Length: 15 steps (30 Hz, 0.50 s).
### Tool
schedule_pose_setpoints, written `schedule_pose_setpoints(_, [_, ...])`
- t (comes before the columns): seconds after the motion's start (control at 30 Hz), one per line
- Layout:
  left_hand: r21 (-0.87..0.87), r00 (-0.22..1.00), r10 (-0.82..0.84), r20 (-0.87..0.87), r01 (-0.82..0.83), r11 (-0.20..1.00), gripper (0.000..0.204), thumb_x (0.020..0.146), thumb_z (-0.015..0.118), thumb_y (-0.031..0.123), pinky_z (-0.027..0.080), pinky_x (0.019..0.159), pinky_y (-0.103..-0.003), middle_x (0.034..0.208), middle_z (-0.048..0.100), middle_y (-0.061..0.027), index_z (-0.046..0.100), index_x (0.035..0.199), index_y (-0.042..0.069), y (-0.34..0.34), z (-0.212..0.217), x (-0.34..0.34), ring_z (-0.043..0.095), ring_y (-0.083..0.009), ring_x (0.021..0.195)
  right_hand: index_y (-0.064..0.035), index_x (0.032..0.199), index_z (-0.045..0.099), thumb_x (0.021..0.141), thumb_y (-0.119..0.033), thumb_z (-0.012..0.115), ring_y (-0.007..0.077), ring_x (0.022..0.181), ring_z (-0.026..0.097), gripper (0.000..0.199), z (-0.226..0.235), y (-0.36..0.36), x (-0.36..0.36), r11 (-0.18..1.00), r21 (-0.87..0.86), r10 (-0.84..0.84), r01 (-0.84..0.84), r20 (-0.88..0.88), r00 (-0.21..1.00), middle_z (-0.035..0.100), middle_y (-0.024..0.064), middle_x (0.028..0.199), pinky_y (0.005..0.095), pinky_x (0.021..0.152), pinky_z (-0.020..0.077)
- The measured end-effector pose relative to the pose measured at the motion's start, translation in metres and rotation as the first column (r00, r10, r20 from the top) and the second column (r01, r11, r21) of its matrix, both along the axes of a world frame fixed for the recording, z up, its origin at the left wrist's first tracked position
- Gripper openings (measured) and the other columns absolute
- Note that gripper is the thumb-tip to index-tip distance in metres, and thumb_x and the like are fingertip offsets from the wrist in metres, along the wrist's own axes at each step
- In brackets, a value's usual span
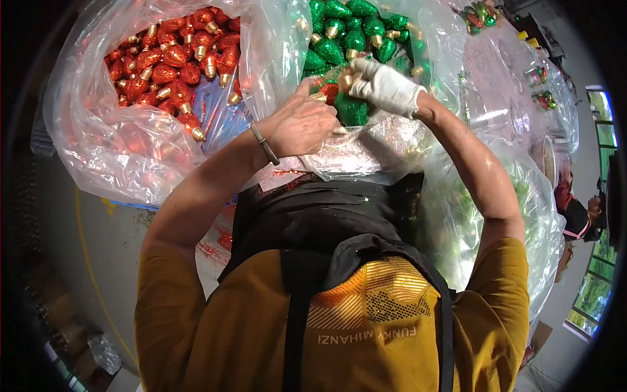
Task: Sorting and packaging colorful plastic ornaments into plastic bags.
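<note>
My bare left hand [304,125], a band at its wrist, is closed, and a red glittery bulb-shaped ornament [328,93] with a gold cap shows at its fingertips. In a white glove, my right hand [386,86] has its fingers pinched together close by. A gold-coloured piece [346,78] shows at the gloved fingertips, too blurred to name. Just below and between both hands is a larger-looking green glittery ornament [353,112]; I cannot tell whether either hand holds it. Behind the hands, several green bulb ornaments [356,39] with gold caps fill a clear plastic bag [277,49].
On the left, an open clear bag [85,124] holds many red bulb ornaments [173,55]. Bags with mixed red and green ornaments [480,16] lie at the far right. Near my right arm bulges a clear bag [509,189] with greenish contents. Another person [578,209] is at the right edge.
</note>
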<state>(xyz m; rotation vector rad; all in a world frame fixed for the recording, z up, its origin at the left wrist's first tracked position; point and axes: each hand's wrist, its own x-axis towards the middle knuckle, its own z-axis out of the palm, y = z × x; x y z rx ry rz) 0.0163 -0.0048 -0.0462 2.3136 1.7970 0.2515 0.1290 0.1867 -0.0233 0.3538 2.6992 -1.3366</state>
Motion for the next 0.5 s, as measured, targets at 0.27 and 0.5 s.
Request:
schedule_pose_setpoints(0.27, [-0.101, 0.994, 0.042, -0.097, -0.052, 0.994, 0.013, 0.078, 0.059, 0.015, 0.027, 0.103, -0.055, 0.083, 0.055, -0.0028, 0.062, 0.091, 0.013, -0.004, 0.011, 0.004, 0.060, -0.0216, 0.089, -0.0005, 0.103, 0.058, 0.092, -0.025, 0.054, 0.0355, 0.076, 0.065, 0.027, 0.026, -0.027, 0.001, 0.869, 0.457, -0.257, 0.192, 0.084, 0.963, 0.065, 0.0226, 0.082, 0.0408, 0.069, 0.0520])
schedule_pose_setpoints(0.5, [0.188, 0.999, 0.015, -0.050, -0.005, 0.982, 0.016, 0.078, 0.060, 0.016, 0.030, 0.100, -0.057, 0.087, 0.058, -0.0044, 0.062, 0.093, 0.011, -0.008, -0.004, 0.004, 0.060, -0.0245, 0.091, 0.0000, 0.097, 0.066, 0.084, -0.013, 0.051, 0.0364, 0.080, 0.067, 0.023, 0.019, -0.033, 0.003, 0.674, 0.721, -0.073, -0.164, 0.285, 0.956, 0.068, 0.0207, 0.087, 0.0424, 0.073, 0.0535])
